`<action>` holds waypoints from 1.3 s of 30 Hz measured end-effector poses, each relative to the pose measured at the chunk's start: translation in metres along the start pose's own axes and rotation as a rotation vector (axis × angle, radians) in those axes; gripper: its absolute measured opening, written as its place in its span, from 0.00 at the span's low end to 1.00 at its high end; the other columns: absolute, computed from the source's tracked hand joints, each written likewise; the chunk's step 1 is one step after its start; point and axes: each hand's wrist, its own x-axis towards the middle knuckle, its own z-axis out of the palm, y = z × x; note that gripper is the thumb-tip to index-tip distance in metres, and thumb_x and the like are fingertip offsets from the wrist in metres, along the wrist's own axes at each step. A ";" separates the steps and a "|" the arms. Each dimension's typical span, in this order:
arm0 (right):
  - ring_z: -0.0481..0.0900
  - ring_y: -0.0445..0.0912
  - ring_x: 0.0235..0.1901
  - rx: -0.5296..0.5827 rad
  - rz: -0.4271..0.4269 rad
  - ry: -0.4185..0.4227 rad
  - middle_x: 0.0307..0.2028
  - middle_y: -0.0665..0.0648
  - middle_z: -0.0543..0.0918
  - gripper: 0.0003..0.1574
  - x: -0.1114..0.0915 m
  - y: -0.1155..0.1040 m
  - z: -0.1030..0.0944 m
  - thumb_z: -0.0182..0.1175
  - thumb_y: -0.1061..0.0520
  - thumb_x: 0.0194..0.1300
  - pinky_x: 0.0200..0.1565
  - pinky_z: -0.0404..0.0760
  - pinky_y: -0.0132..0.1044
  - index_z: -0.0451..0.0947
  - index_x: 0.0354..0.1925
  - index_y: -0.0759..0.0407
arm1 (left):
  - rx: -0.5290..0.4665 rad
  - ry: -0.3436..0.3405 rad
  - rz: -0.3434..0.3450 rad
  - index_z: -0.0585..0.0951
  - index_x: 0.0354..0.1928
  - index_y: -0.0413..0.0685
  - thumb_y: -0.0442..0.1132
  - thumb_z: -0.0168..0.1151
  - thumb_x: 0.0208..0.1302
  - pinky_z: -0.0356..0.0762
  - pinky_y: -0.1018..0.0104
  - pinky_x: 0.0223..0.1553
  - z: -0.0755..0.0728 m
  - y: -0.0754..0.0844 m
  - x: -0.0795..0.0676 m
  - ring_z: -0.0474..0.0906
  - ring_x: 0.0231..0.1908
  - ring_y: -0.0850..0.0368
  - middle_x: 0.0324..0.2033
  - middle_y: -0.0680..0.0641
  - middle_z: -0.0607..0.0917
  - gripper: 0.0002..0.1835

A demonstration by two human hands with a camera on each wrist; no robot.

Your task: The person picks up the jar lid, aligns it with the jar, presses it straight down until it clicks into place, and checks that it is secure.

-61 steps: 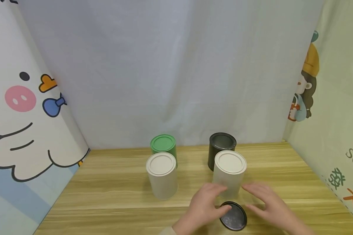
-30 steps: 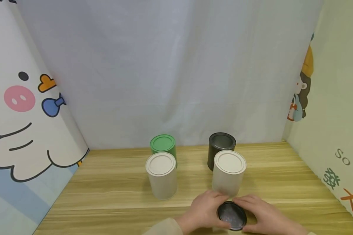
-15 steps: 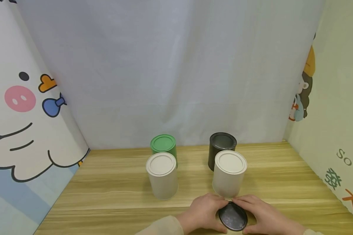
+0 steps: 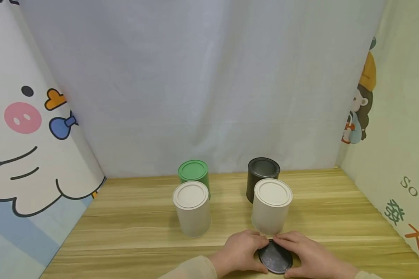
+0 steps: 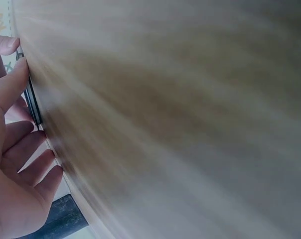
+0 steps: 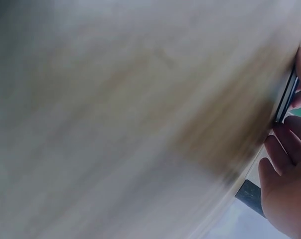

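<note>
A round black lid lies flat on the wooden table near its front edge, with its upper face showing. From the left side my left hand holds its rim, forefinger at the far edge and thumb at the near edge. On the opposite side my right hand grips the rim the same way, so the two hands frame the disc. Both wrist views show the lid edge-on, as a thin dark strip between thumb and fingers. Just beyond the hands stands a white can, closed by a white lid.
Behind that white can is a black can with a dark, recessed top. To the left stand another white can and, behind it, a green can. A pale curtain hangs at the table's far edge, with printed cloths on both sides.
Two seconds ago both hands hovered apart around the lid. They came in from either side to its rim and have hardly moved in the last half second. The cans stay put.
</note>
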 end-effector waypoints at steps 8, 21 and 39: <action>0.75 0.45 0.54 -0.001 0.027 -0.035 0.58 0.52 0.77 0.49 0.003 -0.004 0.001 0.71 0.31 0.53 0.48 0.81 0.41 0.76 0.63 0.60 | 0.004 -0.010 0.041 0.83 0.58 0.55 0.62 0.73 0.52 0.72 0.77 0.55 0.001 -0.006 0.000 0.76 0.57 0.64 0.55 0.58 0.83 0.34; 0.76 0.47 0.53 0.051 0.052 -0.051 0.57 0.52 0.78 0.47 0.006 -0.004 0.003 0.70 0.31 0.55 0.48 0.81 0.40 0.78 0.61 0.61 | -0.055 -0.071 0.049 0.80 0.62 0.52 0.61 0.71 0.56 0.70 0.75 0.59 0.002 -0.013 0.000 0.73 0.61 0.64 0.59 0.54 0.81 0.35; 0.76 0.44 0.51 0.117 0.115 0.000 0.53 0.49 0.79 0.42 0.011 -0.013 -0.001 0.74 0.36 0.52 0.48 0.80 0.40 0.81 0.57 0.61 | -0.271 -0.123 0.070 0.80 0.62 0.46 0.55 0.71 0.59 0.67 0.77 0.60 -0.009 -0.025 -0.002 0.73 0.61 0.64 0.59 0.52 0.81 0.32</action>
